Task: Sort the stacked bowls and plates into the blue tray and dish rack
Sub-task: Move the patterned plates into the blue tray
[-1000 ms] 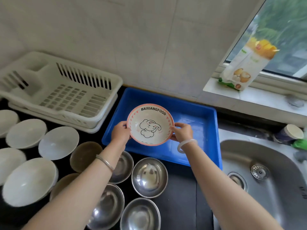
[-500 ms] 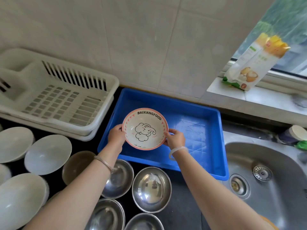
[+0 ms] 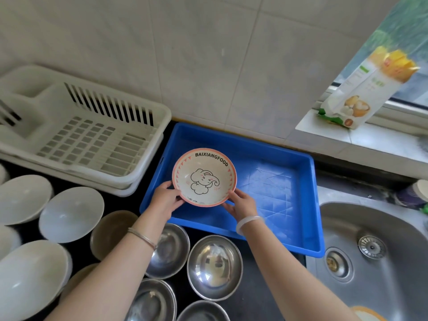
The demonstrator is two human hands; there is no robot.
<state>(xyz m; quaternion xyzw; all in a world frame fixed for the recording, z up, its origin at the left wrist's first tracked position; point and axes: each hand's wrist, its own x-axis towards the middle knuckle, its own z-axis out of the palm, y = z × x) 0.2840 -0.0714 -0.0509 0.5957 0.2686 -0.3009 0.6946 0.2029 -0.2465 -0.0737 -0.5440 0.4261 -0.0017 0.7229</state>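
Observation:
A pink-rimmed bowl (image 3: 204,177) with a cartoon elephant and the word BAIXIANGFOOD sits low over the left part of the blue tray (image 3: 273,181). My left hand (image 3: 165,196) grips its left rim and my right hand (image 3: 242,203) grips its right rim. Whether the bowl touches the tray floor I cannot tell. The white dish rack (image 3: 92,137) stands to the left of the tray with nothing in it. Several white bowls (image 3: 70,214) and steel bowls (image 3: 214,266) lie on the dark counter in front.
A steel sink (image 3: 375,251) lies right of the tray. A food packet (image 3: 361,89) leans on the windowsill. Two brownish bowls (image 3: 111,230) sit among the others. A tiled wall runs behind the tray and rack.
Both hands have carried the elephant bowl forward and lower into the left part of the blue tray. The camera has tilted, so the counter bowls sit lower in view.

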